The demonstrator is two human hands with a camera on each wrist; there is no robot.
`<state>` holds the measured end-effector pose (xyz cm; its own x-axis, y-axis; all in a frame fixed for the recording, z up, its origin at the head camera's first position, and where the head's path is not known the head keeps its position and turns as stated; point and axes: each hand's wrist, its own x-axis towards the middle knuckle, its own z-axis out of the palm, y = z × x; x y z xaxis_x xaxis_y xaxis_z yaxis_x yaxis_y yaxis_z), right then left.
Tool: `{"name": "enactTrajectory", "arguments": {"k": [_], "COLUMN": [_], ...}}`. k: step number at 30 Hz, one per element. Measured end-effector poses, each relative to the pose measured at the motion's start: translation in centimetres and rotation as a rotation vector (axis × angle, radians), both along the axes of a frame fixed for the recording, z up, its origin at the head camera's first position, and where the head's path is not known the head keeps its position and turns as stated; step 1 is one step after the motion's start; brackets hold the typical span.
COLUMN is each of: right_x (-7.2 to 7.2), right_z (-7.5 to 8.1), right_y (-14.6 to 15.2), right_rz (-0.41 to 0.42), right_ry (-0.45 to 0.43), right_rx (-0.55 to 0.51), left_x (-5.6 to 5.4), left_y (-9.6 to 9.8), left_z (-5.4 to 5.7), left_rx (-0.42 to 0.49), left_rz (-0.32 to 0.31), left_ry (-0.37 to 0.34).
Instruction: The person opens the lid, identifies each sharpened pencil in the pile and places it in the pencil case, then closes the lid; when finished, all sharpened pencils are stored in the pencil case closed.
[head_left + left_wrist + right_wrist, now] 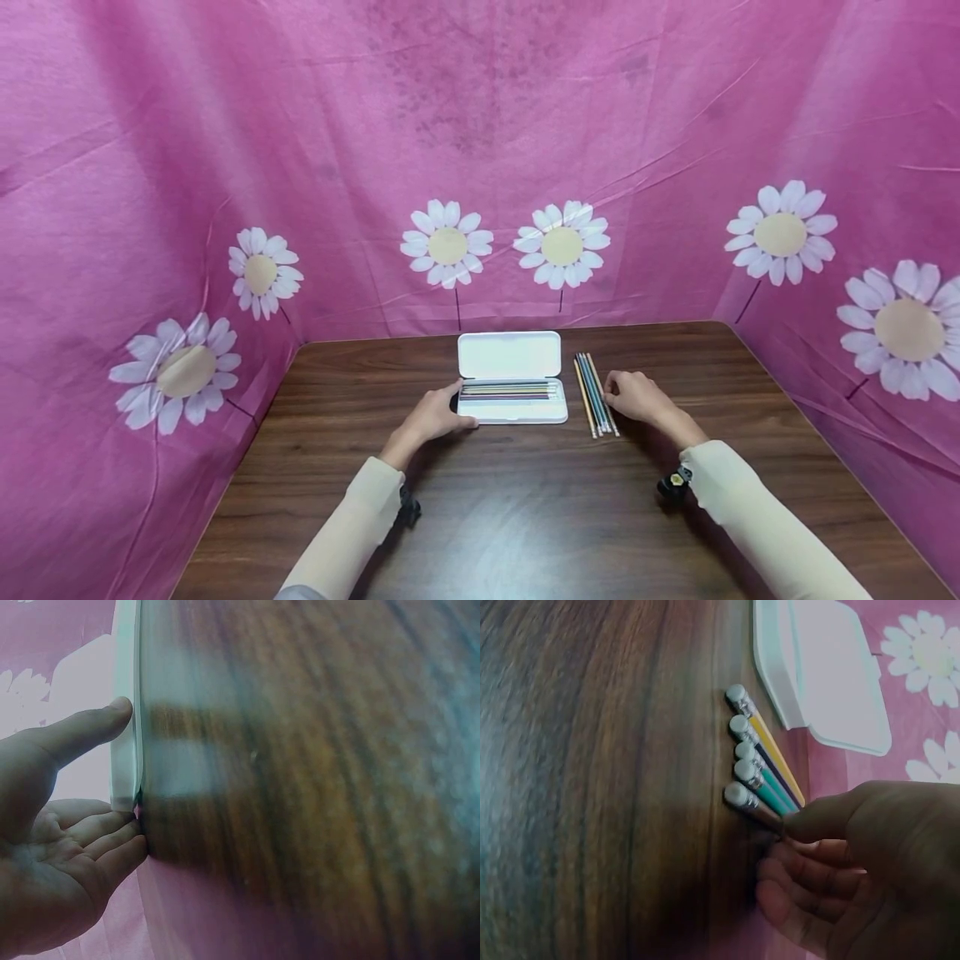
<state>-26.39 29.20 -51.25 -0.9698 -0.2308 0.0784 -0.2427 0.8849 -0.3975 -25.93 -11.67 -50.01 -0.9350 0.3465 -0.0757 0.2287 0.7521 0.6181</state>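
Note:
A white pencil case (513, 412) lies with its lid (510, 355) folded back, several pencils (507, 390) lying lengthwise inside. My left hand (433, 414) rests at the case's left end. In the left wrist view, its thumb (86, 735) lies along the front wall and its fairly straight fingers (112, 836) touch the end. Right of the case is a row of loose pencils (593, 396), yellow, dark, green and brown, white erasers toward me. My right hand (637, 397) pinches the outermost brown pencil (754, 806) between thumb and forefinger; the other fingers curl loosely.
Everything lies on a dark brown wooden table (510, 508). Pink cloth (487, 125) printed with white daisies hangs behind it and along both sides. A dark wrist device (672, 485) sits under the right cuff, another (408, 507) under the left.

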Motion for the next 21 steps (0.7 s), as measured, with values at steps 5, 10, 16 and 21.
{"name": "enactTrajectory", "arguments": {"k": [5, 10, 16, 21], "right_x": [-2.0, -3.3, -3.2, -2.6], "right_z": [-2.8, -5.0, -4.9, -4.0], "right_y": [1.3, 1.9, 1.8, 1.4], "right_rz": [-0.08, -0.123, -0.143, -0.158], "right_ry": [-0.095, -0.178, -0.198, -0.182], "right_rx": [-0.003, 0.018, 0.02, -0.009], "left_x": [0.0, 0.1, 0.1, 0.1], "left_y": [0.0, 0.0, 0.0, 0.0], "left_z": [0.0, 0.2, 0.3, 0.3], "left_rx": [0.0, 0.002, 0.001, 0.002], "left_rz": [0.0, 0.001, 0.0, 0.0], "left_ry": [0.001, -0.004, -0.003, -0.012]}}
